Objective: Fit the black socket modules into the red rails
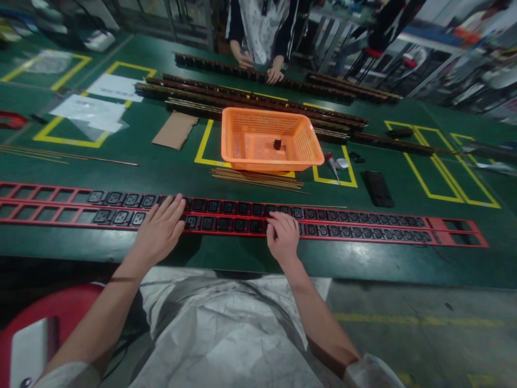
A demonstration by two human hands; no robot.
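A long red frame (440,229) lies across the green table, with two rows of black sockets (228,207) set in it. Its openings at the left end hold no sockets. My left hand (161,229) rests flat over both rows left of centre, fingers stretched out. Over the sockets right of centre is my right hand (284,234), its fingers bent and pressed together on the frame; whatever they may hold is hidden. Behind the frame stands an orange basket (272,163) with a small black part (277,144) inside.
Thin rods (258,179) lie before the basket, dark long rails (250,99) behind it. A phone (378,188) and screwdriver (333,166) are at the right, cardboard (175,130) and plastic bags (91,110) at the left. Another person's hands (275,73) touch a rail opposite.
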